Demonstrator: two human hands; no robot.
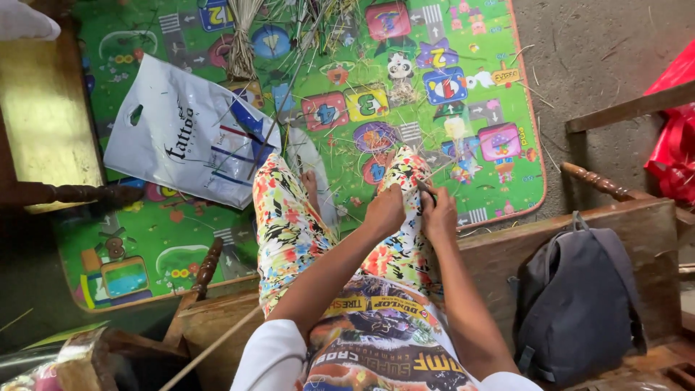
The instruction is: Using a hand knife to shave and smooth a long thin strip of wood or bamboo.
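both hands work over the right knee: left hand (386, 208) clenched, pinning a thin straw strip (443, 168) taut; right hand (439, 214) grasping a dark tool (426, 190) against it.

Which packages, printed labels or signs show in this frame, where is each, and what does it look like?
Plastic carrier bag: flat on the play mat, left of the knees; white, dark lettering, blue and red stripes.
Play mat: on the floor; green, with coloured number tiles and cartoon pictures.
No screens.
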